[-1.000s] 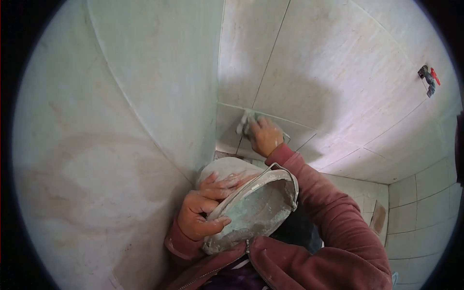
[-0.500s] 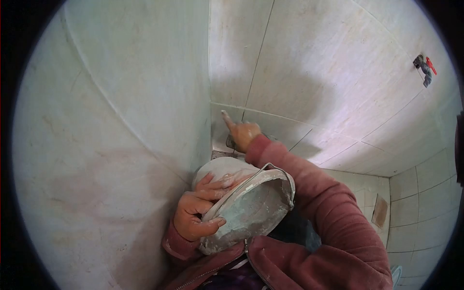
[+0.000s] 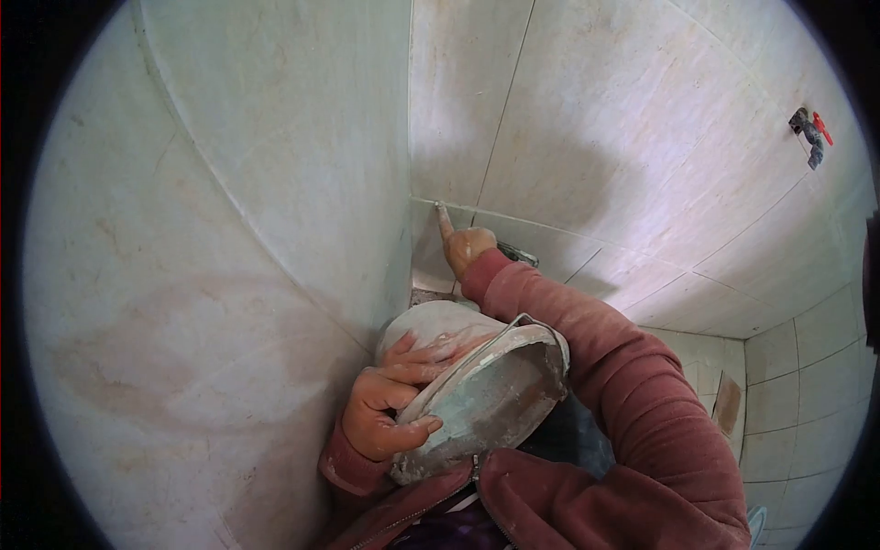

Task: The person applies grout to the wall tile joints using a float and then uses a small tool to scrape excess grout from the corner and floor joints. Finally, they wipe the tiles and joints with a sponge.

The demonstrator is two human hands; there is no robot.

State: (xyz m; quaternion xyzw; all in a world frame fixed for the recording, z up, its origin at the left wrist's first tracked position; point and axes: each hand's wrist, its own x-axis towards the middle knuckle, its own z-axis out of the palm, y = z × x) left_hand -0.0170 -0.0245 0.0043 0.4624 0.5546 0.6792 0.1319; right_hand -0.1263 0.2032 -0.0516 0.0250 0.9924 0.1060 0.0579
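My left hand (image 3: pixel 385 408) grips a whitish, plaster-smeared bucket (image 3: pixel 438 328) by its rim, thumb over the edge and fingers spread along the outside. The bucket lies tilted against my body, its mouth turned up towards me, with residue coating the inside and a wire handle (image 3: pixel 520 321) over the rim. At the wall, my right hand (image 3: pixel 467 246) has its index finger stretched onto the pale grout line (image 3: pixel 513 218) near the corner. The other fingers are curled round a dark flat tool (image 3: pixel 520 255), mostly hidden behind the hand.
Large pale tiled walls meet in a corner just beyond the bucket; the left wall (image 3: pixel 183 348) stands close beside my left arm. A tap with a red handle (image 3: pixel 819 128) sticks out at upper right. A brownish rectangular piece (image 3: pixel 727 403) is at the lower right wall.
My right index fingertip has moved slightly right and up along the grout line, its finger pointing more upright. The whole view has shifted a little; my left hand still holds the bucket.
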